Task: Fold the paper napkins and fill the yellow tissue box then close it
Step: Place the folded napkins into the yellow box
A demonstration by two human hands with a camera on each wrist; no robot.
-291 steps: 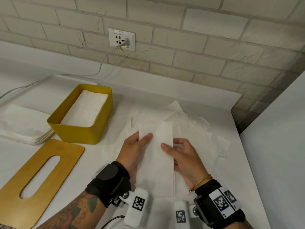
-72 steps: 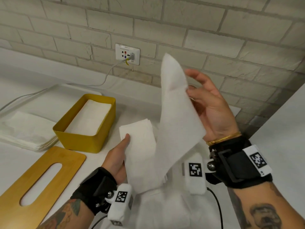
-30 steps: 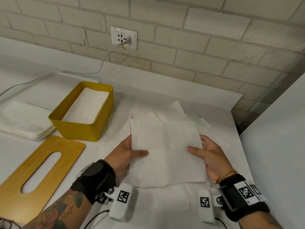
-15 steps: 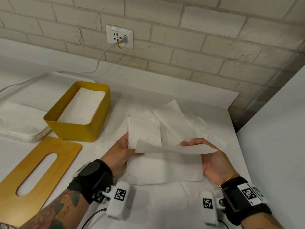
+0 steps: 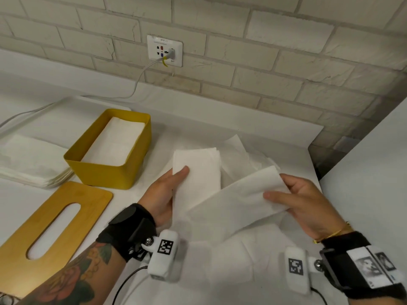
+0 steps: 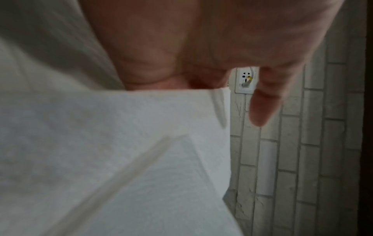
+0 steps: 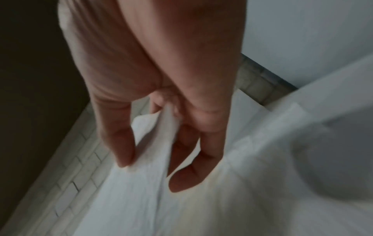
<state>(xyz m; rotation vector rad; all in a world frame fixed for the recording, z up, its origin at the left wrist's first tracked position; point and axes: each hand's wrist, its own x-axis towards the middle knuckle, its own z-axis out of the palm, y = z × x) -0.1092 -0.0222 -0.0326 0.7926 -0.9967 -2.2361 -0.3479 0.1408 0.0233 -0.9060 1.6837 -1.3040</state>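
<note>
White countertop (image 5: 141, 216) held loose napkins; the left hand (image 5: 161, 192) gripped a folded stack (image 5: 196, 170), while the right hand (image 5: 301, 201) had lifted and pinched a folded napkin (image 5: 237, 201) that lay flatter half a second before.

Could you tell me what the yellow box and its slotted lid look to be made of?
Yellow box: probably painted metal or plastic, judging by its thin, smooth, evenly matte walls. Slotted lid: likely wood or bamboo, since faint lengthwise grain shows on its warm satin surface.
</note>
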